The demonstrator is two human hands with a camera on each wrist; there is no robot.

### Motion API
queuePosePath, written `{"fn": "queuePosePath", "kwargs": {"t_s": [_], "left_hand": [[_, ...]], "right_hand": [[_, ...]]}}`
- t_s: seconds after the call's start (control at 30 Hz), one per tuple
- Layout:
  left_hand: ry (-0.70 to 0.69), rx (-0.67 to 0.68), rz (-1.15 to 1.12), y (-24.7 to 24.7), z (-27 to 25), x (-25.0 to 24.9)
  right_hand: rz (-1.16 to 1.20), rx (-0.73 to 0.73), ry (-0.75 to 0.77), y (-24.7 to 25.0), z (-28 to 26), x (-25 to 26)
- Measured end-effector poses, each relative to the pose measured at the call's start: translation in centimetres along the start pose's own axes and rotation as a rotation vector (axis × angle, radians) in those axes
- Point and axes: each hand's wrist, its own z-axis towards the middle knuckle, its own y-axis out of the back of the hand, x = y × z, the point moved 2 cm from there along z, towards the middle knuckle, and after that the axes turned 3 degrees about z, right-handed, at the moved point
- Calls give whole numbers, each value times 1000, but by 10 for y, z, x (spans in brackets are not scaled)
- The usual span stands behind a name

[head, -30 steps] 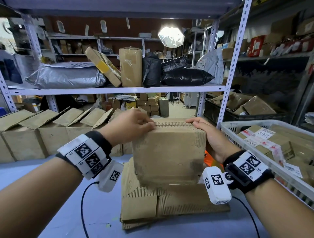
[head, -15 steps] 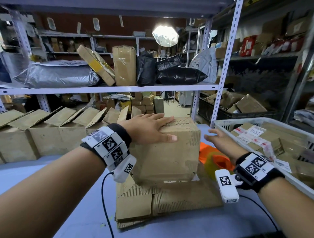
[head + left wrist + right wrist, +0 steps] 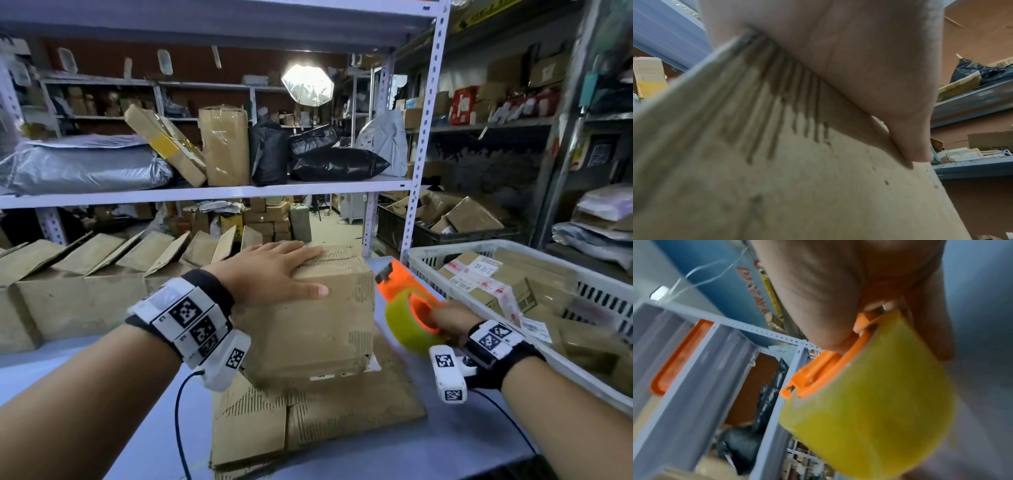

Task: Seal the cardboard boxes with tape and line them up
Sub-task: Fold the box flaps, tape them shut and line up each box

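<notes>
In the last sec your right hand (image 3: 445,317) left the box (image 3: 308,308) & picked up the tape dispenser (image 3: 407,310), fingers curled thru its core just beside the box, while your left hand (image 3: 270,270) lay flat across the closed flaps on the flattened cardboard (image 3: 318,418), so taping looked next.

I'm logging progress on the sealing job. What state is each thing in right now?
cardboard box: flaps closed, no tape visible on top.
left hand: flat, pressing the flaps.
tape dispenser: lifted, beside the box.
right hand: grips the dispenser.
row of boxes: flaps open.
flattened cardboard: under the box.
</notes>
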Motion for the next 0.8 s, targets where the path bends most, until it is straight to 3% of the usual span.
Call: {"fn": "queuePosePath", "kwargs": {"t_s": [0.1, 0.23, 0.33, 0.5, 0.67, 0.8], "left_hand": [[-1, -4, -4, 0, 0, 0], [-1, -15, -6, 1, 0, -1], [1, -21, -9, 0, -2, 0], [-7, -29, -17, -1, -4, 2], [-8, -46, -20, -1, -2, 3], [0, -47, -22, -3, -1, 3]], "right_hand": [[358, -44, 44, 0, -9, 25], [540, -32, 210, 7, -26, 77], [488, -36, 447, 17, -44, 116], [259, -232, 826, 33, -75, 158], [276, -348, 972, 32, -89, 182], [103, -329, 1005, 17, -94, 195]]}}
